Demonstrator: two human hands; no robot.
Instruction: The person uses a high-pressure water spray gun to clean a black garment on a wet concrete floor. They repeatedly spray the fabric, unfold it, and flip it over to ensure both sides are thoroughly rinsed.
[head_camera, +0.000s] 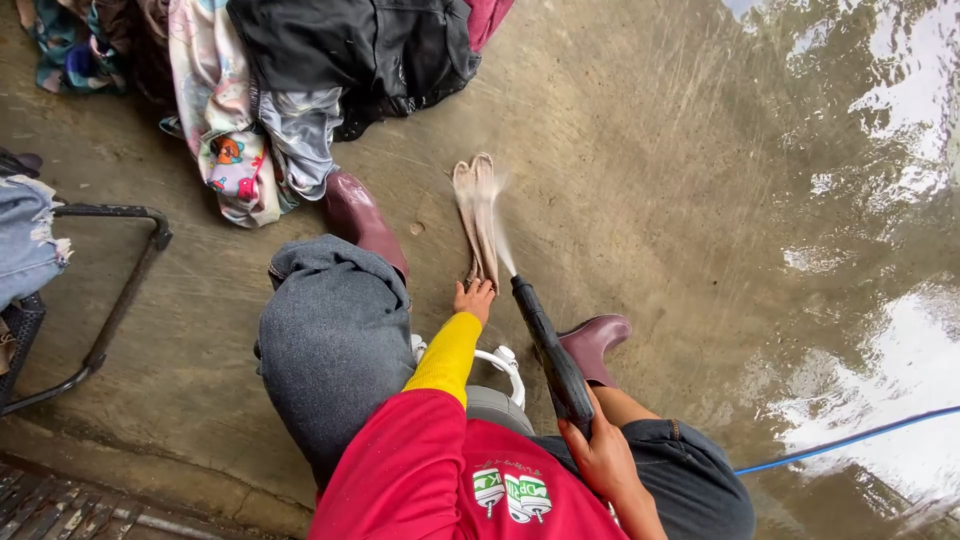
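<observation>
Two hands: left hand (474, 298) on one beige cloth (477, 215), right hand (603, 455) around one black spray wand (548, 355). Two maroon rubber boots (362, 218), the second (594, 344) beside the wand. One pile of clothes (290, 80). One blue hose (850, 438). One black metal frame (115, 300). One white plastic stool (500, 362).

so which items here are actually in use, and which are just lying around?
In use:
- left hand pinning the beige cloth to the wet concrete
- right hand gripping the black spray wand, jet on the cloth

Lying about:
- clothes pile
- black chair frame
- blue hose
</observation>
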